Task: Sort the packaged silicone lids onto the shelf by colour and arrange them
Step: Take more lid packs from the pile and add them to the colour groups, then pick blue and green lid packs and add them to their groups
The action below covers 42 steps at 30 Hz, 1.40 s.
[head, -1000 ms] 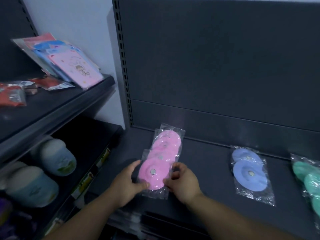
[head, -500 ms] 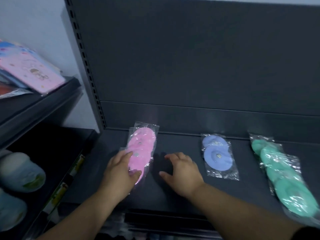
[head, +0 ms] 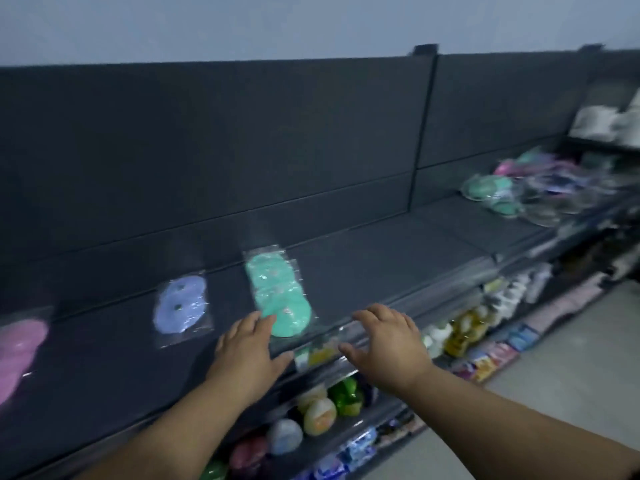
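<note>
Shelf: a dark grey shelf [head: 363, 258] runs from the near left to the far right, with a dark back panel [head: 242, 140] behind it
Pink lids: a clear pack of pink silicone lids [head: 17, 355] lies flat at the left edge of the view, partly cut off
Blue lids: a pack of blue silicone lids [head: 181, 308] lies flat to the right of the pink one, well apart from it
Green lids: a pack of green silicone lids [head: 280, 292] lies flat to the right of the blue one, its long side pointing toward the back panel
Unsorted pile: a blurred heap of mixed packs [head: 540, 192], green, pink and purple, sits at the far right of the same shelf, well apart from the three sorted colours
Left hand: the left hand [head: 247, 348] is flat with straight fingers and holds nothing; its fingertips reach the near left corner of the green lids' pack, contact unclear
Right hand: the right hand [head: 388, 336] is spread wide and empty over the shelf's front edge, just right of the green lids
Below: blurred round goods [head: 318, 412] fill the level underneath
</note>
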### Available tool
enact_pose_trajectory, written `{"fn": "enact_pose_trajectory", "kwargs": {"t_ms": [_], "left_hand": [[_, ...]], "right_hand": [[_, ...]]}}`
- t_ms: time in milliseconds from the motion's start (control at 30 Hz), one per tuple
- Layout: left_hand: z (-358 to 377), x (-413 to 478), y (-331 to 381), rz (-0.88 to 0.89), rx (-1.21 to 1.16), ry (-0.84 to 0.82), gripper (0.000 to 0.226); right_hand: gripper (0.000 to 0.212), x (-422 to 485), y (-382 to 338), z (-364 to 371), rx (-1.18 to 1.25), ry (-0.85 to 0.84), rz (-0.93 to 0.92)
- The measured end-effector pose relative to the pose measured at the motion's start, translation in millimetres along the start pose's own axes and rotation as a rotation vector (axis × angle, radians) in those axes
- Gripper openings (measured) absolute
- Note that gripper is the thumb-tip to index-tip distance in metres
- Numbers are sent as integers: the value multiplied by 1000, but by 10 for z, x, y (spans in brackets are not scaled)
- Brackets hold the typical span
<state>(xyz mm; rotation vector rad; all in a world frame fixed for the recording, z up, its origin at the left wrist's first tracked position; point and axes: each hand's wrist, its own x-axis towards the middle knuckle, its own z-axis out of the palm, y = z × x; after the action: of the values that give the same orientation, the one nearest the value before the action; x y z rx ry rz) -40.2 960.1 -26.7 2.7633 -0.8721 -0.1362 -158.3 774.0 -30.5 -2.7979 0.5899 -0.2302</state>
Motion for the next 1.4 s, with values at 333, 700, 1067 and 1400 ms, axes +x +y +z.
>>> {"fn": "enact_pose_trajectory", "kwargs": {"t_ms": [333, 700, 1067, 1400], "left_hand": [[1066, 34, 2600, 336, 21, -173, 66], [1789, 1068, 4436, 553, 86, -289, 66], [2026, 2800, 5902, 643, 37, -497, 50], [2501, 3773, 7071, 478, -116, -509, 50]], "right_hand": [[65, -1254, 2538, -750, -34, 9, 440], [65, -1140, 4327, -996, 12, -107, 749], [55, -185, 5906, -1401, 86, -205, 902], [53, 710, 7632, -1700, 67, -258, 740]]}}
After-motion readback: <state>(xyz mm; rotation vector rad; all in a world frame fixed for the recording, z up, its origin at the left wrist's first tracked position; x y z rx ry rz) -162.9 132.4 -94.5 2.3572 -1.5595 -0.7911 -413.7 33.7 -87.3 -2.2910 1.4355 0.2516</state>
